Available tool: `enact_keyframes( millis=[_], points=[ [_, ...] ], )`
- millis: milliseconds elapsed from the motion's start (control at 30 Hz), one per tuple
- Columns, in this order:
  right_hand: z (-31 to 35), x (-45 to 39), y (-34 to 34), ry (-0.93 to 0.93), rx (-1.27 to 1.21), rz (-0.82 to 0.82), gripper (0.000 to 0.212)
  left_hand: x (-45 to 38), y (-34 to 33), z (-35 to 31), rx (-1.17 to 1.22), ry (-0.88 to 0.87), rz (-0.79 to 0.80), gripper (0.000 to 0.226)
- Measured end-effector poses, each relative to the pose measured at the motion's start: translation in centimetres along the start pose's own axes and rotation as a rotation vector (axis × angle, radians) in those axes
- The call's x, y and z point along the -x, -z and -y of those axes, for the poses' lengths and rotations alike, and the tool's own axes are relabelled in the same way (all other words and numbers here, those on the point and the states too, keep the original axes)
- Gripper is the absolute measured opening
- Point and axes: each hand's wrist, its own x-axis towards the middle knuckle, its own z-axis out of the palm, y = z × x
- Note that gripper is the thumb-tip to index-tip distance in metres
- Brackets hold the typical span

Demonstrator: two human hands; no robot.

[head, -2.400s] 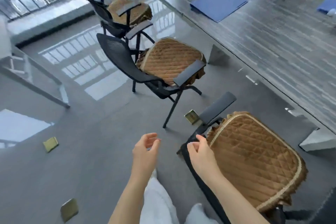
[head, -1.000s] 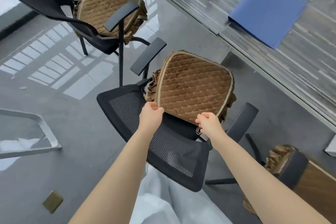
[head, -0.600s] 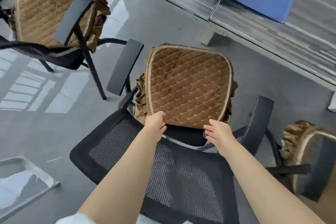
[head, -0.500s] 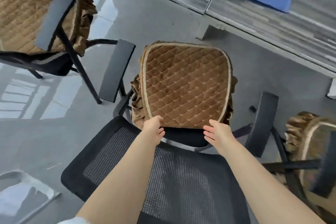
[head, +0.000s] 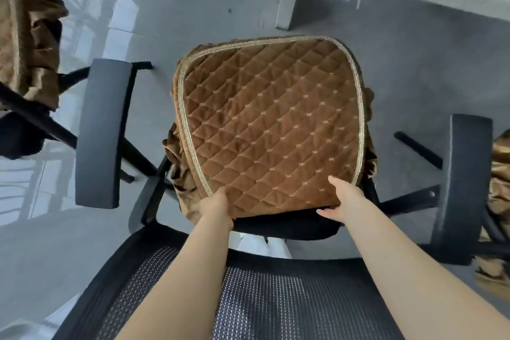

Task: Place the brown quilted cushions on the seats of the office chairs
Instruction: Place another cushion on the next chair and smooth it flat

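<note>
Cushion on seat, both your hands at its near edge – watch the back edge & frill.

Your left hand (head: 214,208) grips the near-left corner of the cushion (head: 271,130), fingers curled under the edge; your right hand (head: 343,200) has its thumb laid on top near the right corner w/ fingers reaching under, so it looks like a loose pinch. The cushion sits on the chair seat (head: 287,225) between the two armrests, but a strip of black seat shows at the back, i.e. it sits fwd. Pull too hard or one-sided and it'll skew, or the front will overhang and slide off. The frill (head: 176,174) on the left is bunched and could fold under, leaving a lump. You're also reaching over the mesh backrest (head: 262,298), so lean on it and the chair may shift. Neighbor cushions on both sides are already on chairs.
</note>
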Motion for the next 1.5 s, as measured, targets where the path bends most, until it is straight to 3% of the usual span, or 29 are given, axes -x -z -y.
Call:
enact_keyframes(
  millis=[100, 200, 333, 433, 567, 700, 833, 900, 933, 1033, 1133, 1233, 1333, 1433, 1500],
  points=[
    [1.3, -1.9, 0.4, 0.001, 0.091, -0.07, 0.069, -1.5, -0.8, -0.4, 0.026, 0.026, -0.01, 0.12],
    [2.0, -2.5, 0.8, 0.001, 0.151, -0.08, 0.052, -3.0, -1.2, -0.2, -0.059, -0.138, -0.085, 0.129],
    [2.1, -2.1, 0.1, -0.027, 0.183, -0.084, 0.08, -2.7, -0.8, -0.3, -0.383, -0.443, -0.119, 0.11],
    [1.7, -2.0, -0.1, 0.003, 0.207, -0.088, 0.082, -3.3, -0.2, -1.9, -0.461, -0.501, -0.121, 0.106],
    [0.9, -1.1, 0.7, 0.022, 0.309, -0.107, 0.081, -2.3, 1.3, -3.3, -0.653, -0.546, -0.117, 0.083],
    [-0.9, -0.7, 2.1, 0.118, 0.654, -0.111, 0.064, -0.5, 3.3, -3.8, -0.971, -0.545, -0.158, 0.09],
    [-2.5, 0.2, 2.7, 0.15, 1.214, -0.067, 0.011, 1.2, 5.4, -2.8, -1.42, -0.614, -0.274, 0.077],
    [-2.8, 0.9, 2.3, 0.133, 1.476, -0.076, 0.016, 1.4, 5.7, -2.2, -1.593, -0.712, -0.313, 0.072],
    [-2.7, 1.3, 2.2, 0.125, 1.53, -0.07, 0.016, 1.4, 5.6, -2.2, -1.657, -0.726, -0.312, 0.07],
    [-2.5, 1.0, 2.1, 0.113, 1.618, -0.094, 0.045, 0.9, 5.1, -2.7, -1.816, -0.69, -0.267, 0.054],
    [-2.8, 0.6, 2.5, 0.086, 1.73, -0.117, 0.052, 0.0, 5.6, -2.1, -2.006, -0.663, -0.165, 0.045],
    [-2.7, -0.1, 2.5, 0.093, 1.731, -0.037, 0.042, -0.3, 5.4, -1.6, -1.992, -0.617, -0.144, 0.044],
    [-0.8, 0.1, 1.7, 0.21, 1.525, -0.156, 0.031, -0.5, 3.9, -3.3, -1.716, -0.671, -0.156, 0.04],
    [2.7, -0.6, 0.2, 0.405, 1.177, -0.353, 0.059, -0.8, 2.4, -6.3, -1.438, -0.823, -0.149, 0.046],
    [4.9, -0.9, -1.0, 0.475, 1.074, -0.385, 0.076, -1.4, 1.3, -8.5, -1.264, -0.824, -0.115, 0.055]
  ],
)
